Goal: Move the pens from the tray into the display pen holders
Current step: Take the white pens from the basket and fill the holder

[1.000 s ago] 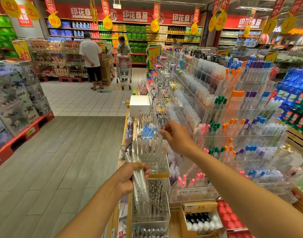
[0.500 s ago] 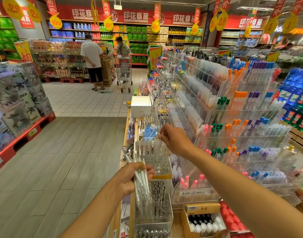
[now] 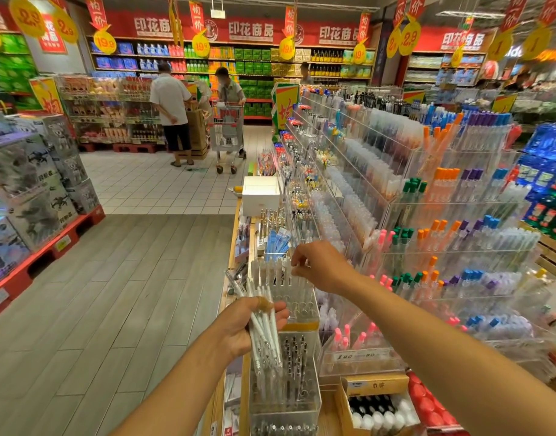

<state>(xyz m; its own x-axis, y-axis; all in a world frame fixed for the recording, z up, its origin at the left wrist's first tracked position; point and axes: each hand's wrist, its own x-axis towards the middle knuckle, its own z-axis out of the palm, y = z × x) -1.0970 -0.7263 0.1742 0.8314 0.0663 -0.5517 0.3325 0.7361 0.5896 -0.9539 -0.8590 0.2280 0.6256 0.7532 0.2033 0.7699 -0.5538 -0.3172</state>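
Pens (image 3: 264, 328), slim white/clear bunch w/ rubber band, in left hand (image 3: 238, 330).

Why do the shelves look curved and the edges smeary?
Head view: a wide-angle lens bends the pen display and stretches both arms; the boxes at far left look blurred; even overhead store light, hardly any shadows; the left hand and its white pens stay fairly sharp.

place: supermarket, stationery aisle | signs: red banners (image 3: 251, 30) and yellow price tags (image 3: 201, 45) hang overhead | stock: tiered clear pen holders (image 3: 453, 247) full of pens, back shelves (image 3: 254, 61) of bottles and boxes | people: 2 shoppers, 1 with a shopping cart (image 3: 227, 133) | floor: white tiles (image 3: 150, 187)
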